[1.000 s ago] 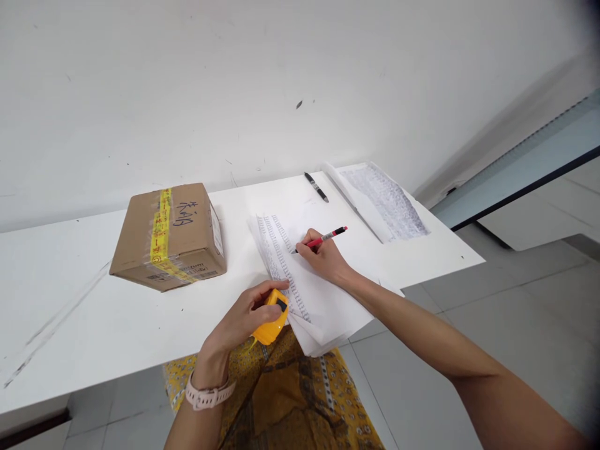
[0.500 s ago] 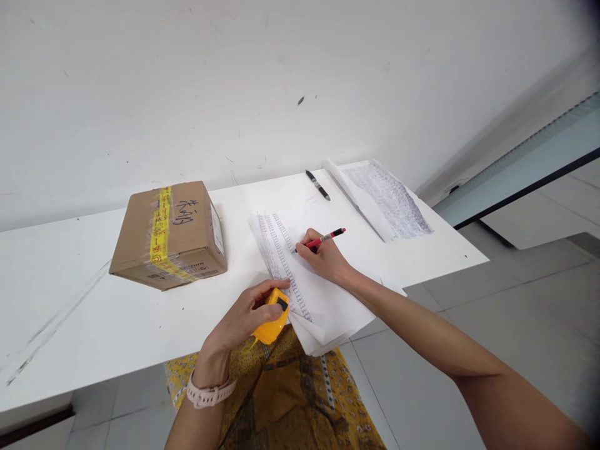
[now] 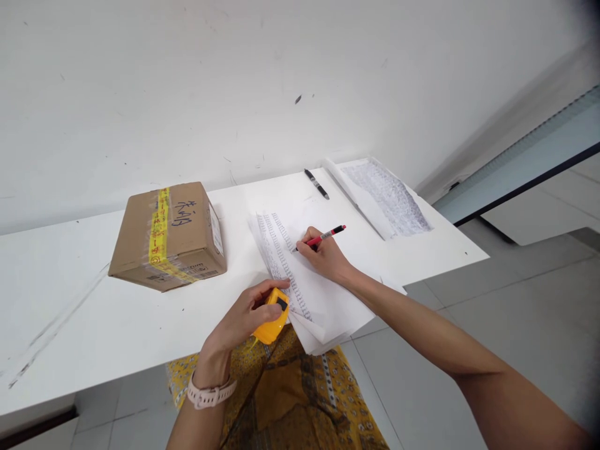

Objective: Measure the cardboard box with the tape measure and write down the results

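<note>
My right hand [image 3: 321, 253] is closed around a red and black pen [image 3: 329, 234], its tip on or just above a stack of white paper [image 3: 335, 306]. Rows of small handwritten marks run down the left part of the top sheet. A yellow tape measure [image 3: 273, 320] with a dark patch on it sits in the grip of my left hand [image 3: 248, 315], over the lower left edge of the sheets. The left index finger reaches onto the paper. One lower corner of the top sheet is curled up.
A taped cardboard box [image 3: 175, 234] stands left of the paper on the white table [image 3: 94, 325]. Behind the stack lies a black pen [image 3: 317, 184]. Farther right are a folded sheet densely covered in writing [image 3: 391, 197] and the table's right edge. A white wall [image 3: 187, 87] rises behind.
Almost nothing differs. The view has shifted very slightly; both hands keep their hold, and the pen tip stays at about the same spot on the paper.
</note>
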Available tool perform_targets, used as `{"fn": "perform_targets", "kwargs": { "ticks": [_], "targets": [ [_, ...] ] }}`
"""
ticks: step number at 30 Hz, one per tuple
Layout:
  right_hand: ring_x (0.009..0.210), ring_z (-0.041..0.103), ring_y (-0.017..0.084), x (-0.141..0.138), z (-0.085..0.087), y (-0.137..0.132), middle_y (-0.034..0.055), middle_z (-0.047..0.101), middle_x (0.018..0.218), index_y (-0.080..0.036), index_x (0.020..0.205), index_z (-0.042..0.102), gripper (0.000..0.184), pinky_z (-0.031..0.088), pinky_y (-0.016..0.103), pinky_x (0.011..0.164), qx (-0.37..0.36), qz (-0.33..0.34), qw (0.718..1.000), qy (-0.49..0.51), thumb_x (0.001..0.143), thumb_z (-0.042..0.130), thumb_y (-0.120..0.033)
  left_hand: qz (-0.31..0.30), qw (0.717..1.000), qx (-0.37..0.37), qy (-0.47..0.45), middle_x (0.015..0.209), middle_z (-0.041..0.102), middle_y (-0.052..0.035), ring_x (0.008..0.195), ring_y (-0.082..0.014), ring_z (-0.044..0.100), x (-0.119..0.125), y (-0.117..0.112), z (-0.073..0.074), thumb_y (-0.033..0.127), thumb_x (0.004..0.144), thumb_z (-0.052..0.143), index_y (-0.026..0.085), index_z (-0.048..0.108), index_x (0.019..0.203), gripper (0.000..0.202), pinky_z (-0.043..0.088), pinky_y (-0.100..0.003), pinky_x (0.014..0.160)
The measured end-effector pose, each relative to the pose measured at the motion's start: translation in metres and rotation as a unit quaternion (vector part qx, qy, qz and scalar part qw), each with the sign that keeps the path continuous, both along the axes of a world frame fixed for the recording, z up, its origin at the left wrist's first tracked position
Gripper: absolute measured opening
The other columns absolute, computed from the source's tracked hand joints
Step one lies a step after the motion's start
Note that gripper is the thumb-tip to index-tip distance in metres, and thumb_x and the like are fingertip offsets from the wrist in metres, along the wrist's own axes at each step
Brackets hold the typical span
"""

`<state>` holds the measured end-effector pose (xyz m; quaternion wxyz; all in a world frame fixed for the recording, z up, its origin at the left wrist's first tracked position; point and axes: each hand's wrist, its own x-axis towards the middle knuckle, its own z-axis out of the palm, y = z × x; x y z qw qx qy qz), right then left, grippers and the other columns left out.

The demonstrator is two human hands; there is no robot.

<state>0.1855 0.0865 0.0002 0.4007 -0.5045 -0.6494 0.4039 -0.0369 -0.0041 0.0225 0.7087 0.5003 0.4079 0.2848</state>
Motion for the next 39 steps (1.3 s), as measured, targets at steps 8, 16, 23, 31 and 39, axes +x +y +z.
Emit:
{"fn": "perform_targets", "kwargs": {
  "ticks": [8, 16, 23, 31, 39],
  "targets": [
    [0.058, 0.035, 0.013, -0.0016, 0.0024, -0.0014, -0.0033, 0.039, 0.065, -0.023, 0.066, 0.039, 0.026, 0.028, 0.029, 0.054, 0.004, 0.002, 1.000, 0.000, 0.084, 0.056, -0.029, -0.002, 1.000, -0.003, -0.007, 0.104, 0.061, -0.0074, 0.081, -0.0216, 0.060, -0.0007, -0.0001, 0.0004, 0.048, 0.079, 0.072, 0.027, 0.064, 0.126, 0.053, 0.050, -0.035, 0.073],
    [0.057, 0.034, 0.012, -0.0008, 0.0018, -0.0003, -0.0036, 0.039, 0.066, -0.023, 0.066, 0.039, 0.026, 0.028, 0.029, 0.054, 0.005, -0.007, 1.000, 0.004, 0.084, 0.055, -0.029, 0.001, 1.000, -0.003, -0.003, 0.102, 0.061, -0.0073, 0.081, -0.0221, 0.060, 0.0000, -0.0002, 0.0024, 0.051, 0.076, 0.073, 0.026, 0.065, 0.125, 0.055, 0.051, -0.036, 0.074],
    [0.057, 0.033, 0.012, -0.0009, 0.0050, -0.0015, -0.0033, 0.040, 0.066, -0.023, 0.065, 0.039, 0.025, 0.027, 0.029, 0.053, 0.003, -0.015, 1.000, 0.000, 0.083, 0.056, -0.028, -0.002, 1.000, -0.001, 0.002, 0.103, 0.061, -0.0069, 0.081, -0.0214, 0.059, -0.0003, -0.0004, 0.0016, 0.048, 0.078, 0.071, 0.025, 0.063, 0.127, 0.055, 0.051, -0.035, 0.075],
    [0.056, 0.034, 0.012, -0.0021, 0.0072, -0.0014, -0.0028, 0.042, 0.067, -0.023, 0.065, 0.039, 0.024, 0.028, 0.029, 0.053, 0.000, -0.024, 1.000, -0.004, 0.083, 0.055, -0.029, -0.002, 1.000, 0.003, 0.005, 0.103, 0.061, -0.0071, 0.081, -0.0213, 0.060, -0.0009, -0.0009, 0.0017, 0.047, 0.078, 0.070, 0.024, 0.063, 0.127, 0.055, 0.052, -0.036, 0.075],
    [0.056, 0.034, 0.012, -0.0006, 0.0065, -0.0015, -0.0027, 0.042, 0.064, -0.023, 0.065, 0.038, 0.025, 0.027, 0.029, 0.052, -0.008, -0.026, 1.000, -0.007, 0.082, 0.055, -0.028, -0.001, 1.000, -0.002, 0.003, 0.103, 0.061, -0.0073, 0.082, -0.0220, 0.059, 0.0002, -0.0003, 0.0032, 0.048, 0.078, 0.070, 0.024, 0.063, 0.127, 0.055, 0.052, -0.037, 0.076]
  ]
}}
